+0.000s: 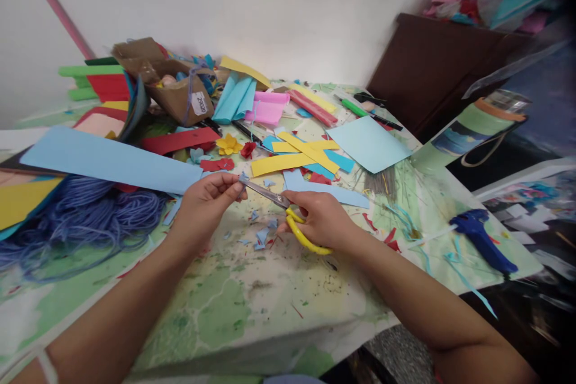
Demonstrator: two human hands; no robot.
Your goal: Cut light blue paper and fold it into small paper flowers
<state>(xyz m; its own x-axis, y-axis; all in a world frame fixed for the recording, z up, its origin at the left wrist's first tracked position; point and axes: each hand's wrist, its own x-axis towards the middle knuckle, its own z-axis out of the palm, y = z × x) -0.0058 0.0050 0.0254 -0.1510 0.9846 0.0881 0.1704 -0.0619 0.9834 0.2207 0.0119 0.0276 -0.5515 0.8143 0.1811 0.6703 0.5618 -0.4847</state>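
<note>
R hand (321,221): fingers clamped in loops of yellow-handled scissors (306,241). Steel blades (263,190) run to 10 o'cl., tips at L hand (204,207). Blade gap too small to judge. L thumb + fingers pinched together on small blue paper scrap (243,178), scrap touching blade tips. Hands close, joined only by scissors.

Loose blue paper bits (261,239) lie on map-print table cover (220,306) just below scissors, 6 o'cl. of L hand. Front tbl edge (252,360) well apart from hands at 6 o'cl., open cover between, specks only.

Light-blue paper strip (326,192) just beyond R hand, 12 o'cl. Yellow paper strips (301,153) further out, 12 o'cl. Wide light-blue strip (110,159) at L hand's 10 o'cl., nearly touching fingers. Blue cord heap (81,216) at 9 o'cl. Blue glue gun (481,240) at R hand's 3 o'cl., near R tbl edge. Cardboard box (177,93) far back, 11 o'cl.
</note>
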